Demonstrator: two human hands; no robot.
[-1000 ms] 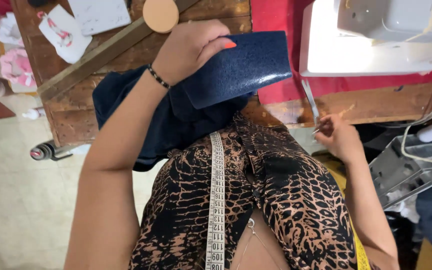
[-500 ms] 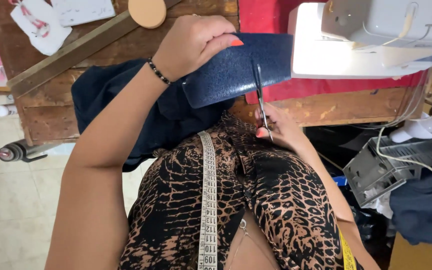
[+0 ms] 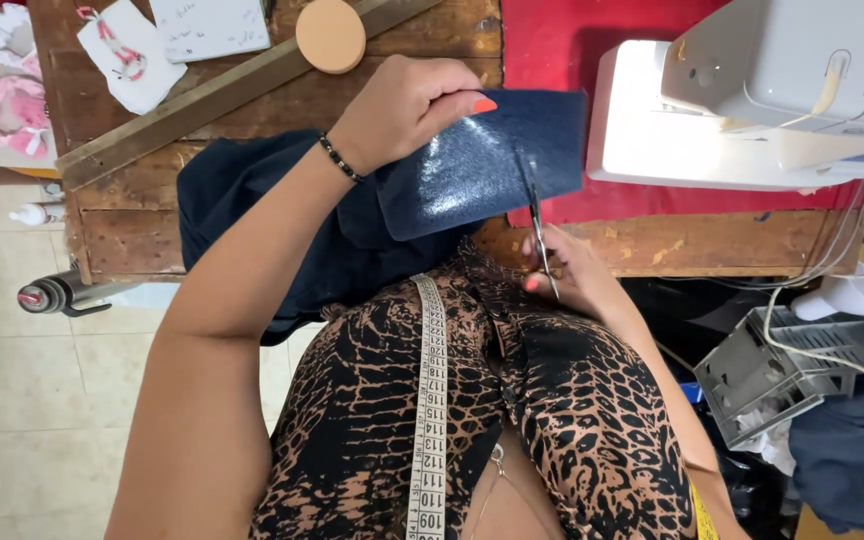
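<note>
At table's near edge, ctr | I see L hand [image 3: 407, 105] pinching dark-blue fabric panel [image 3: 487, 160] at its far-left corner, long axis L-R | R hand [image 3: 562, 275] closed on scissors [image 3: 537, 225], just near of panel; blades point far, crossing its near edge | R hand nearer the cut.

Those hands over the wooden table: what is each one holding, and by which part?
The left hand pinches the stiff dark blue fabric piece at its top edge. The right hand holds small scissors by the handles, blades at the fabric's lower edge.
</note>
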